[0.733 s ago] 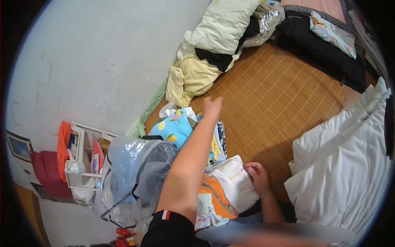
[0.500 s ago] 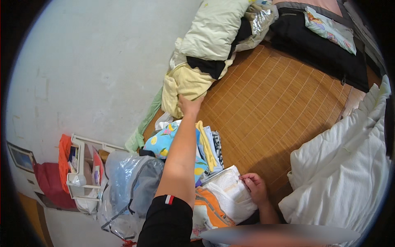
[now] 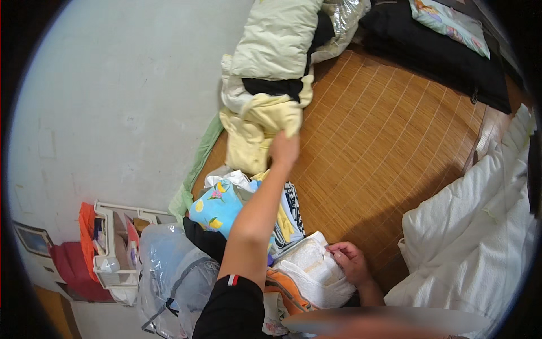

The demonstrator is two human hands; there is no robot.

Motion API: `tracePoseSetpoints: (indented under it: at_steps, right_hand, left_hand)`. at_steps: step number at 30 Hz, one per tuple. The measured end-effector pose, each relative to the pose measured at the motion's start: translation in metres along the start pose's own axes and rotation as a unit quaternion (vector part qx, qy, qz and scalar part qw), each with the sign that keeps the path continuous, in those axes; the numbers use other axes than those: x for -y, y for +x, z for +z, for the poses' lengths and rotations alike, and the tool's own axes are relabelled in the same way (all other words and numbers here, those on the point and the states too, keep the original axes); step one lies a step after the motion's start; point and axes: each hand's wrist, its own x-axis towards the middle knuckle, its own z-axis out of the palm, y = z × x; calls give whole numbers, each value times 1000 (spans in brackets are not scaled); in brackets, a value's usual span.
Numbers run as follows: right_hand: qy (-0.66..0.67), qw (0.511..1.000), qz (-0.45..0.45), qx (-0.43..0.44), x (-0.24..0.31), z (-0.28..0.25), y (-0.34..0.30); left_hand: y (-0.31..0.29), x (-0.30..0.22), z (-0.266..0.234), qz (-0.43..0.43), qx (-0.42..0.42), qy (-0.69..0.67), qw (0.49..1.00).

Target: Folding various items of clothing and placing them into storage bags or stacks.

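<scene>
Left hand (image 3: 284, 150) at the yellow cloth (image 3: 245, 141); grip closed, fingers bunched on the cloth's near right part, thumb partly hidden; the yellow cloth lies crumpled on the woven mat (image 3: 389, 135), by the wall, just below the pale green pillow (image 3: 276, 39); right hand (image 3: 351, 264) at the right edge of the folded white towel (image 3: 310, 263), fingers bent and touching it; can't make out whether that grip pinches the towel or only rests; orange cloth (image 3: 288, 294) beside the towel; blue flowered cloth (image 3: 217, 209) near the left forearm, in a heap of folded clothes.

Containers: clear plastic bag (image 3: 175, 271), dark trim, left of the black sleeve; something pale blue shows through, kind unclear; white rack (image 3: 118, 279) behind it against the wall, small packages and a pink-red flat item inside; orange bag (image 3: 87, 237) on the rack's left side; black bag (image 3: 429, 53) at the far end, printed packet (image 3: 451, 27) on top; white quilt (image 3: 468, 243) off right.
</scene>
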Motion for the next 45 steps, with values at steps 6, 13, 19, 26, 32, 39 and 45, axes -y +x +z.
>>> tracePoseSetpoints:
  at_steps: [6,13,19,26,32,39,45]
  right_hand:
    - [-21,999,39,-3,0,0,1]
    - [-340,935,-98,-21,-53,-37,-36]
    - [-389,919,-58,36,6,0,-24]
    - [-124,991,2,48,-14,1,0]
    - [-205,977,-9,62,-15,3,0]
    - [-274,959,-52,48,-46,-11,4]
    - [-246,968,-14,51,-57,-18,11]
  left_hand:
    - [-153,-74,17,260,87,55,960]
    - [-288,-100,-64,389,393,87,828]
    - [-250,-149,-141,306,592,34,745]
    - [-110,-184,-118,363,-134,-170,907]
    - [-118,-177,-36,338,310,147,876]
    - [-149,-214,-55,248,428,115,862]
    - [-87,-198,-5,206,14,-53,977]
